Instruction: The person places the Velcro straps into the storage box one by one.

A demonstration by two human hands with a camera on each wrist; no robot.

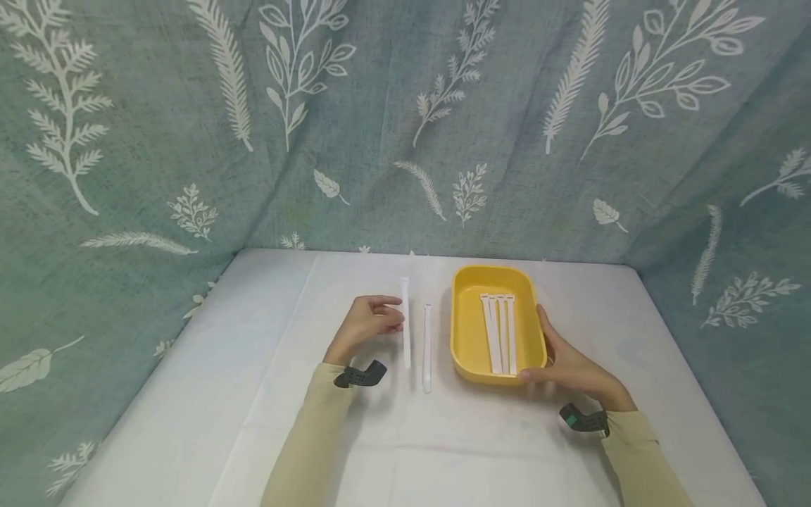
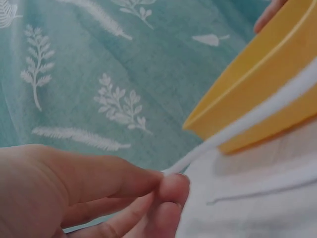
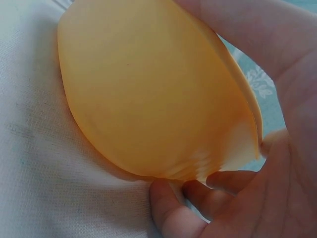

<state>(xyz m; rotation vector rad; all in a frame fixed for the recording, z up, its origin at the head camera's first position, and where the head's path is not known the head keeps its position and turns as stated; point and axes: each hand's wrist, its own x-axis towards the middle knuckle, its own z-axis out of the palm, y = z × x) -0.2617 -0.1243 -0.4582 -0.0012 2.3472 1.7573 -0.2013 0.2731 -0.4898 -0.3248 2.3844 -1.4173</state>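
Note:
My left hand (image 1: pixel 367 320) pinches a white cable strap (image 1: pixel 406 345) with a slotted head, between thumb and fingertips. In the left wrist view that strap (image 2: pixel 247 121) runs from the fingertips toward the upper right, across the yellow tray behind. A second white strap (image 1: pixel 427 352) lies lengthwise on the table, between the held one and the tray. My right hand (image 1: pixel 570 370) grips the yellow tray (image 1: pixel 465 334) at its near right corner, thumb at the near rim and fingers along the right side. Several similar straps (image 1: pixel 493 338) lie side by side inside the tray.
A white cloth covers the table (image 1: pixel 475 451). Green fabric with white leaf prints (image 1: pixel 380 141) hangs behind the table and along both sides. Each wrist wears a black camera mount, one on the left (image 1: pixel 361 374) and one on the right (image 1: pixel 584 420).

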